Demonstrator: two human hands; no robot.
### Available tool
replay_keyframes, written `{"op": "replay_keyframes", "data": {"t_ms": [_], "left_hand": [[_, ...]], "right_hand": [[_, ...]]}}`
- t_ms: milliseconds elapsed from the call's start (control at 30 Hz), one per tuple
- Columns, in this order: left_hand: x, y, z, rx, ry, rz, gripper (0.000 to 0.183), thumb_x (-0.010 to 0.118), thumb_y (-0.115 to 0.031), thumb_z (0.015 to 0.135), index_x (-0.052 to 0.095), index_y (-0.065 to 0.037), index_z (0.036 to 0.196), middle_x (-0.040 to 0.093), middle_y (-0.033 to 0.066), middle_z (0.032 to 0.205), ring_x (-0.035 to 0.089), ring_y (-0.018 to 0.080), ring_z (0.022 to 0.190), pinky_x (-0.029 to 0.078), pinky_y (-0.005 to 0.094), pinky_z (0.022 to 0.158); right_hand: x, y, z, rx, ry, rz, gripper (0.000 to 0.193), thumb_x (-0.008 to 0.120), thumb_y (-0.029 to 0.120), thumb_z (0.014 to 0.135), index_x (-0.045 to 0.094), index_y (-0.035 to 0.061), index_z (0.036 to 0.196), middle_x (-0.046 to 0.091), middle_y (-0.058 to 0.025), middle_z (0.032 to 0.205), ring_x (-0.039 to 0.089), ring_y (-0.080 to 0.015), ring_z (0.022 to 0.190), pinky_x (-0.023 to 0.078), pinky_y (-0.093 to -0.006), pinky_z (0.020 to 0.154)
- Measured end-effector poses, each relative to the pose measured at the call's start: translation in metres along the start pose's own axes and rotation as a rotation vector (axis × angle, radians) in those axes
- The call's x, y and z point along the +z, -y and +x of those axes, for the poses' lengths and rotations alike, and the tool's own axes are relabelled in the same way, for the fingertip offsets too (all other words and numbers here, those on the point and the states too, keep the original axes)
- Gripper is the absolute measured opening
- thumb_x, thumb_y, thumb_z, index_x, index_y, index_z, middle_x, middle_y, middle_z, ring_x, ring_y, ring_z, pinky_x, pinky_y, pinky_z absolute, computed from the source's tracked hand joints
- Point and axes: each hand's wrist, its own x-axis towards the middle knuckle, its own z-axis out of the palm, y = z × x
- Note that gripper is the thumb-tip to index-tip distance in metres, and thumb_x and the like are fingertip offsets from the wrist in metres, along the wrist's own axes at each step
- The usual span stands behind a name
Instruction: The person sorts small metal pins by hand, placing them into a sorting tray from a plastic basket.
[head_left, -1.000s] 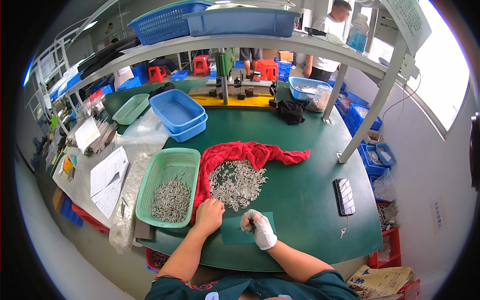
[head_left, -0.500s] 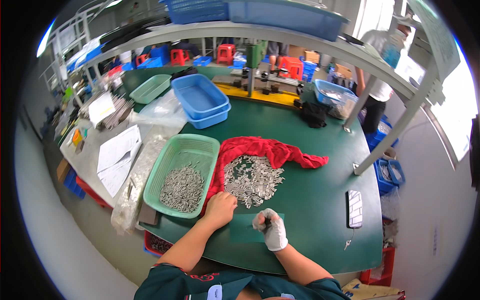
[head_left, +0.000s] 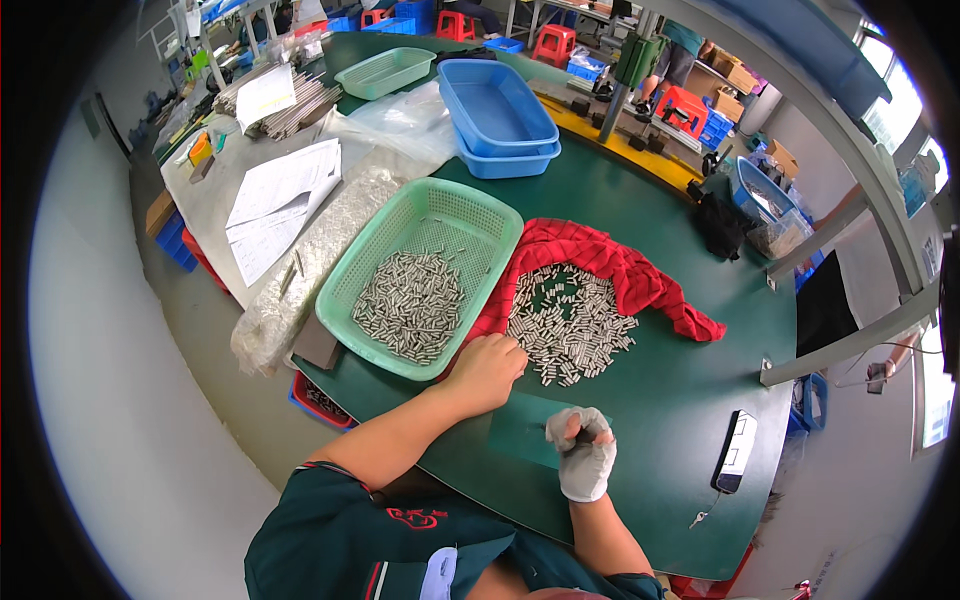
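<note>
My bare left hand (head_left: 488, 372) rests on the green table at the near left edge of a pile of short metal pins (head_left: 575, 335). Its fingers are curled together, and the fingertips are hidden. A red checked cloth (head_left: 600, 255) curves around the pile's left and far sides, reaching close to that hand. To the right, above a thin green sheet (head_left: 525, 430), is my right hand (head_left: 583, 460) in a white glove with bare fingertips. Its fingers curl inward around a dark gap; anything held there is too small to tell. Left of the cloth, a light green basket (head_left: 335, 290) contains many similar pins.
Two stacked blue bins (head_left: 500, 105) stand behind the basket. Papers (head_left: 283, 205) and plastic wrap (head_left: 320, 260) lie at left. A phone (head_left: 737, 452) with a key attached is near the right edge. A metal shelf frame (head_left: 850, 330) rises at right, beside a black bag (head_left: 722, 222).
The view has turned and shifted, so the table appears lower and farther right. My hands keep nearly the same places beside the pile; the right fingers remain curled, with the hand slightly turned.
</note>
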Motion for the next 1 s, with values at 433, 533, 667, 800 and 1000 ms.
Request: {"op": "replay_keyframes", "data": {"t_ms": [433,533,667,800,1000], "left_hand": [[0.001,-0.002,0.002,-0.018,-0.002,-0.019,0.006,0.064,-0.009,0.077,0.058,-0.007,0.078,0.054,0.0074,0.081,0.054,0.0272,0.083,0.043,0.0393,0.074],[0.000,-0.002,0.003,-0.016,-0.006,-0.025,0.006,0.064,-0.009,0.077,0.059,-0.008,0.079,0.054,0.0073,0.081,0.054,0.0272,0.083,0.043,0.0393,0.075],[-0.002,-0.003,-0.001,-0.025,0.008,-0.042,0.007,0.065,-0.010,0.077,0.059,-0.008,0.079,0.055,0.0069,0.081,0.054,0.0272,0.083,0.043,0.0395,0.074],[-0.006,-0.003,-0.006,-0.015,0.011,-0.033,0.008,0.066,-0.010,0.076,0.059,-0.008,0.079,0.055,0.0068,0.081,0.055,0.0273,0.083,0.044,0.0397,0.074],[0.003,0.003,0.001,0.024,-0.012,-0.080,0.008,0.066,-0.011,0.075,0.059,-0.008,0.077,0.056,0.0080,0.082,0.055,0.0282,0.083,0.044,0.0407,0.074]], "right_hand": [[-0.001,0.000,0.002,-0.033,0.002,-0.010,0.056,0.051,0.062,0.086,0.046,0.0077,0.075,0.033,0.0011,0.059,0.033,-0.0143,0.058,0.031,-0.0309,0.060],[-0.001,0.001,0.002,-0.031,0.019,0.005,0.056,0.051,0.062,0.086,0.046,0.0078,0.074,0.033,0.0011,0.059,0.033,-0.0144,0.058,0.031,-0.0309,0.060],[0.001,-0.002,-0.001,-0.038,0.027,0.009,0.055,0.050,0.061,0.086,0.046,0.0080,0.074,0.033,0.0009,0.059,0.033,-0.0146,0.058,0.031,-0.0310,0.060],[0.005,-0.005,-0.005,-0.050,0.031,0.023,0.054,0.047,0.061,0.089,0.047,0.0083,0.074,0.032,0.0014,0.058,0.031,-0.0137,0.055,0.030,-0.0312,0.058],[0.011,0.019,0.012,-0.088,0.053,0.143,0.066,0.048,0.064,0.087,0.057,0.0034,0.110,0.029,0.0050,0.056,0.027,-0.0092,0.052,0.026,-0.0278,0.053]]}}
